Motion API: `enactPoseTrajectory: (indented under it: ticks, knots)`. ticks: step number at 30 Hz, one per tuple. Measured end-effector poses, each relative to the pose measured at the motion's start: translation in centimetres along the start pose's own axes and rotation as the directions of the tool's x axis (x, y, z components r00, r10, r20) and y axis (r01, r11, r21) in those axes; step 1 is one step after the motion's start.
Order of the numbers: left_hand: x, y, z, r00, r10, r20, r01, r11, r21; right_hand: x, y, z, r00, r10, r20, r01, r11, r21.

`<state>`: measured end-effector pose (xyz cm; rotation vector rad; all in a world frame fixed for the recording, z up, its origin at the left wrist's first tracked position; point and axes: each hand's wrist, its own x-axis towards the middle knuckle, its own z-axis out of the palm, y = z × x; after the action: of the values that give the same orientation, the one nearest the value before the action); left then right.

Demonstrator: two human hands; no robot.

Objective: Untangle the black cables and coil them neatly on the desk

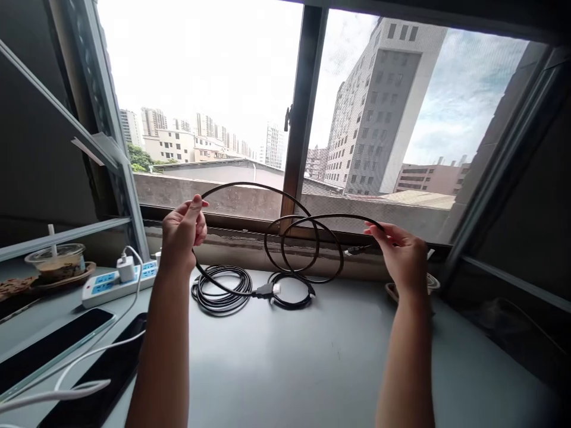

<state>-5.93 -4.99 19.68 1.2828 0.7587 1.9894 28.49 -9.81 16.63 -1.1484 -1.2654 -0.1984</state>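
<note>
My left hand (pixel 182 229) is raised above the table and pinches a black cable (pixel 307 215) near one end. My right hand (pixel 399 252) grips the same cable farther along, at about the same height. Between the hands the cable arcs up and forms two loops in the air. From the left hand it drops to a plug (pixel 266 290) lying on the grey table (pixel 312 356). Beside the plug lie a larger coil of black cable (pixel 218 288) and a smaller one (pixel 292 291).
A white-and-blue power strip (pixel 118 282) with a white charger and cord sits at the left, near a plastic drink cup (pixel 56 261) on a wooden tray. Two dark phones (pixel 49 348) lie at the front left. A window with a dark frame (pixel 303 107) stands behind the table.
</note>
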Motion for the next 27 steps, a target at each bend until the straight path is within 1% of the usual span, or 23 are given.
enactPoseTrajectory:
  ticks: [2,3,4,6,8,10,13,15,17,18,19,20,21,22,24,26,27]
  knots:
    - [-0.3,0.4,-0.1,0.995,-0.047,0.088,0.041,0.996,0.077,0.0,-0.1,-0.5,0.999,-0.033,0.002,0.033,0.999,-0.028]
    - [-0.5,0.6,0.0,0.986,-0.081,0.144,0.065,0.991,0.115,-0.1,-0.4,-0.6,0.999,-0.038,0.012,0.038,0.999,-0.012]
    - [-0.8,0.8,0.1,0.972,-0.119,0.204,0.087,0.983,0.159,-0.2,-0.8,-0.6,0.999,-0.034,0.025,0.034,0.999,0.017]
    - [-1.5,1.1,0.6,0.925,-0.198,0.325,0.113,0.958,0.263,-0.5,-1.8,-0.4,0.998,-0.024,0.065,0.019,0.996,0.083]
    - [-2.2,1.2,1.3,0.860,-0.263,0.438,0.107,0.931,0.350,-0.7,-3.0,0.2,0.990,-0.034,0.135,0.017,0.992,0.128]
    - [-2.8,1.2,1.9,0.793,-0.300,0.531,0.083,0.915,0.394,-1.0,-4.1,0.9,0.975,-0.071,0.209,0.039,0.987,0.154]
    - [-3.6,1.3,2.8,0.682,-0.356,0.640,0.040,0.891,0.453,-1.3,-5.4,1.7,0.956,-0.138,0.257,0.084,0.974,0.209]
    - [-4.1,1.5,3.1,0.584,-0.409,0.701,0.018,0.870,0.493,-1.6,-6.1,1.8,0.941,-0.158,0.300,0.081,0.964,0.253]
    - [-4.3,1.7,3.2,0.484,-0.454,0.748,0.015,0.859,0.512,-1.9,-6.8,1.6,0.911,-0.162,0.379,0.047,0.955,0.294]
    - [-4.4,1.8,3.2,0.454,-0.460,0.763,0.016,0.860,0.510,-2.1,-7.0,1.5,0.891,-0.171,0.421,0.031,0.947,0.319]
    - [-4.3,1.9,3.2,0.442,-0.459,0.770,0.014,0.863,0.506,-2.2,-7.2,1.4,0.871,-0.186,0.454,0.020,0.938,0.346]
    - [-4.3,2.0,3.2,0.456,-0.451,0.767,0.010,0.864,0.503,-2.3,-7.4,1.3,0.855,-0.205,0.477,0.013,0.927,0.375]
    - [-4.2,1.9,3.2,0.489,-0.440,0.753,0.003,0.865,0.503,-2.4,-7.6,1.2,0.842,-0.223,0.491,0.009,0.916,0.400]
    - [-4.1,1.9,3.2,0.538,-0.425,0.728,-0.004,0.862,0.507,-2.4,-7.7,1.1,0.834,-0.236,0.499,0.006,0.907,0.420]
    - [-3.8,1.4,3.2,0.661,-0.384,0.645,-0.024,0.848,0.530,-2.6,-7.9,1.1,0.832,-0.255,0.492,0.004,0.891,0.455]
    - [-3.5,0.7,3.2,0.784,-0.306,0.540,-0.078,0.815,0.575,-2.6,-8.1,1.1,0.828,-0.291,0.479,0.012,0.863,0.505]
    - [-3.4,0.2,3.2,0.834,-0.257,0.488,-0.114,0.786,0.608,-2.6,-8.2,1.0,0.820,-0.319,0.474,0.017,0.843,0.538]
